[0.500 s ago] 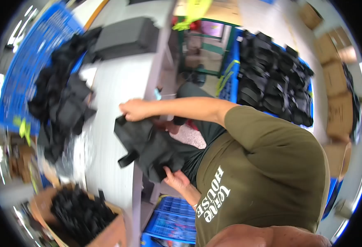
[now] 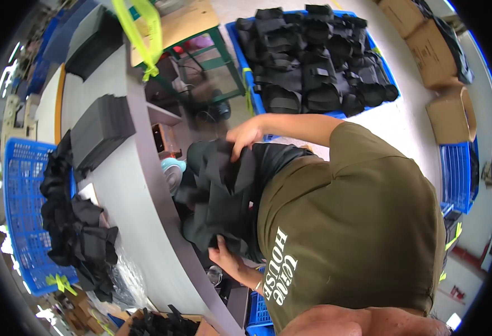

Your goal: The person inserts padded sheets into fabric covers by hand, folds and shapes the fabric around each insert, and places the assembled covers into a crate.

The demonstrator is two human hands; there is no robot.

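Observation:
A dark, partly blurred fabric piece [image 2: 220, 210] lies bunched over my lap, beside the grey table edge. My right hand [image 2: 246, 136] grips its upper part, with the fingers bent down over a fold. Lower down, my left hand [image 2: 225, 256] pinches the near edge, thumb and fingertips against the cloth. Its outline partly merges with my dark trousers. On the table [image 2: 139, 224] are a stack of dark flat pieces [image 2: 101, 130] and a heap of black fabric parts [image 2: 83, 229].
A blue crate [image 2: 27, 224] stands left of the table, and a cardboard box [image 2: 206, 329] of black straps at the bottom. Behind are a blue bin [image 2: 394, 92] full of black padded items, a green-legged table [image 2: 192, 22] and a small turquoise fan [image 2: 173, 171]. Cartons [image 2: 450, 115] line the right.
The view has turned and my body has swung away from the table. The fabric has moved off the tabletop edge onto my lap, still held in both hands.

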